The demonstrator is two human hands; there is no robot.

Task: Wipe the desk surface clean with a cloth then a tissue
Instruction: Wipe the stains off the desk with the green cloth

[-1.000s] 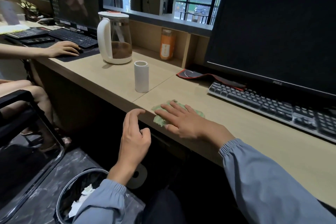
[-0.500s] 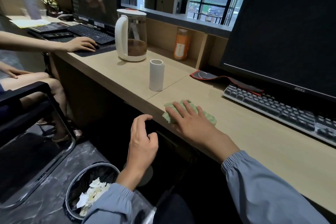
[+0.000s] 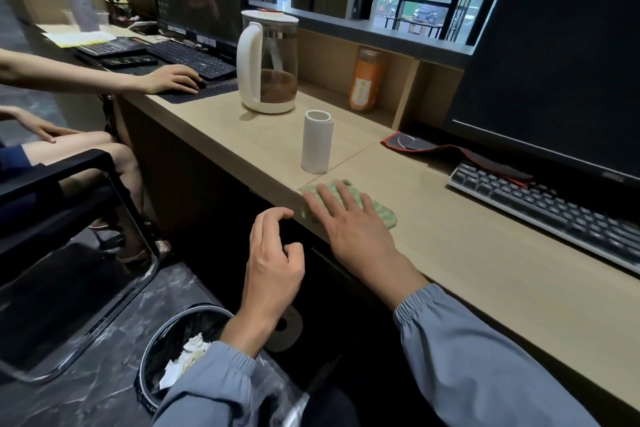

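As the right hand [image 3: 349, 225] is pressing the cloth [image 3: 382, 213]

While that hand is lying flat on the green cloth, its fingers [image 3: 333, 198] are stretching straight and spread, gripping nothing. Under them, the cloth is sitting at the bench [image 3: 485, 253] front edge, with the tissue roll [image 3: 317, 142] standing just beyond. Off the edge, the left hand [image 3: 273, 263] is hovering, loosely curled, empty.

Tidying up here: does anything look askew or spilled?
No spill shows. The red-edged mouse pad lies rumpled, trailing behind the keyboard. The tissue roll stands upright; the right hand presses the cloth flat.
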